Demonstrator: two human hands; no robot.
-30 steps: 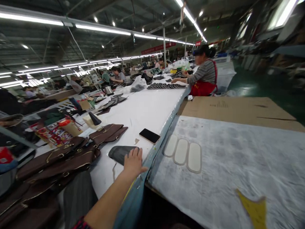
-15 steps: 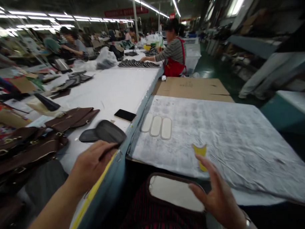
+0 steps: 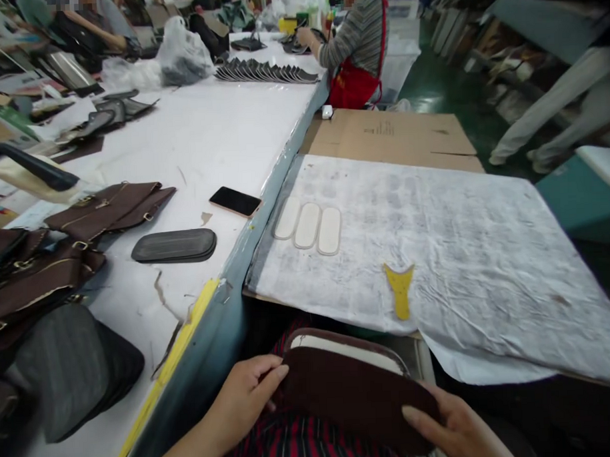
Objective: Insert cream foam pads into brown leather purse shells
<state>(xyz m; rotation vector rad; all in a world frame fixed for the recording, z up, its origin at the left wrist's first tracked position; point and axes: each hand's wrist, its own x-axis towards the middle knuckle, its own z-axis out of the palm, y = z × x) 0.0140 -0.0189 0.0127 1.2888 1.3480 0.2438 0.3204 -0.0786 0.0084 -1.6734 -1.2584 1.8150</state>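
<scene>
A dark brown rounded-end leather panel (image 3: 351,400) is stretched between my two hands above my lap. My left hand (image 3: 248,397) pinches its left end between thumb and fingers. At the other end my right hand (image 3: 444,413) grips it, the thumb lying on the near face. Just behind the panel shows a white-faced oval piece (image 3: 349,351) with a brown rim, partly covered by it. To the left, a small stack of dark grey oval pieces (image 3: 174,246) lies on the white table (image 3: 222,148).
A cloth-covered board (image 3: 466,249) on the right carries several white oval pieces (image 3: 307,225) and a yellow Y-shaped piece (image 3: 400,290). Brown bags (image 3: 51,264), a dark grey stack (image 3: 75,376) and a phone (image 3: 235,201) are on the table. A co-worker (image 3: 353,47) sits beyond.
My left hand has come from the table's edge to my lap with a dark piece. My right hand, open before, has closed on the panel's right end. The view has tipped downward.
</scene>
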